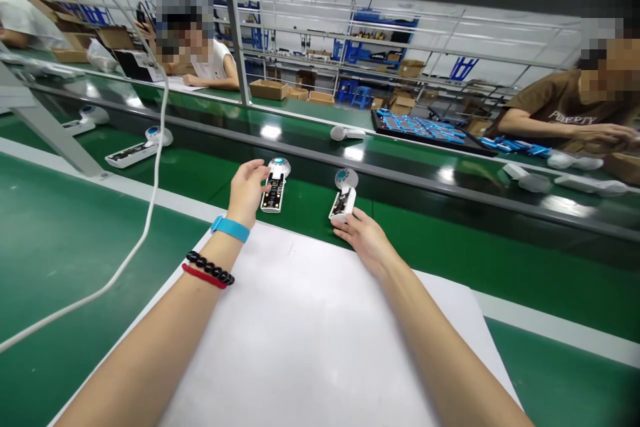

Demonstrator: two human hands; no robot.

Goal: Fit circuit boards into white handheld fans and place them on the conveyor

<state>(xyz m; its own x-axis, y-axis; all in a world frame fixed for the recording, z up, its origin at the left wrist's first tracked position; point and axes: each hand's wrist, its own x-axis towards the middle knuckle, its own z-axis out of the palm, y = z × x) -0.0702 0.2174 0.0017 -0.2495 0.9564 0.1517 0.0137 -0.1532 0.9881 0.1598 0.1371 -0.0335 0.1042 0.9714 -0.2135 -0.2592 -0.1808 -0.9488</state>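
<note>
On the dark green conveyor belt lies a white handheld device [273,192] with a round head and a bare circuit board in its handle. My left hand [246,195] is at its left edge, thumb and fingers apart; whether they touch it I cannot tell. My right hand [364,235] has its fingers and thumb on the lower end of a second white handheld device [343,203], also with its board exposed. This one is tilted, its round head pointing away from me.
A white sheet [310,327] covers the bench before me. A white cable [159,167] hangs at left. More devices [133,155] lie along the belt. Across it, one person [215,67] sits at left and another [550,107] at right, near a black tray [425,130] of blue-and-white parts.
</note>
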